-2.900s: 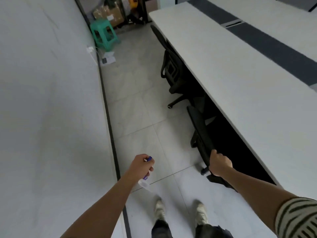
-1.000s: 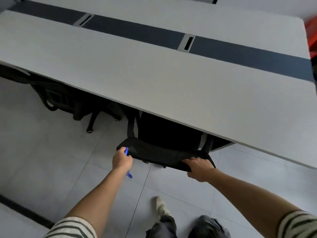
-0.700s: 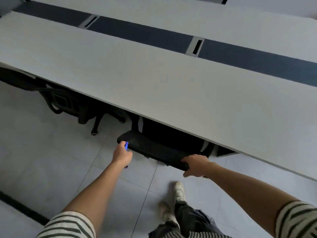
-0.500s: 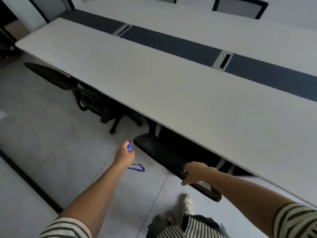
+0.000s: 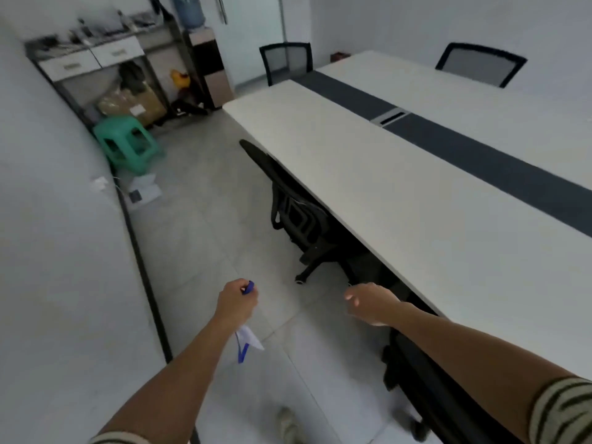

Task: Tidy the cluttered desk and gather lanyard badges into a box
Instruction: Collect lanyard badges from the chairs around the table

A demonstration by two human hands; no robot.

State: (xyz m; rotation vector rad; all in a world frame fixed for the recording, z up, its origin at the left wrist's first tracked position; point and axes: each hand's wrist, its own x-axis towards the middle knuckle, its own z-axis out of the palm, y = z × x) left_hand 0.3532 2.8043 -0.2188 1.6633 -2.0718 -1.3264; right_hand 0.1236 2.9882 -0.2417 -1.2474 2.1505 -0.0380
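Note:
My left hand [image 5: 236, 303] grips a lanyard badge [image 5: 248, 339]; its blue strap pokes out above my fist and the clear card sleeve hangs below my wrist. My right hand [image 5: 368, 302] hangs free in the air with relaxed fingers, holding nothing, just beside the long white desk [image 5: 400, 200]. A black office chair [image 5: 413, 373] sits under the desk edge below my right forearm. No box is in sight.
Another black chair [image 5: 298, 216] is tucked under the desk further ahead. A green plastic stool [image 5: 128, 144], papers on the floor [image 5: 144, 189] and a cluttered shelf unit [image 5: 105, 72] stand at the far left. A white wall runs along my left.
My right hand has let go of the black chair and now hangs free. My view has swung left along the aisle. My left hand still holds the lanyard badge.

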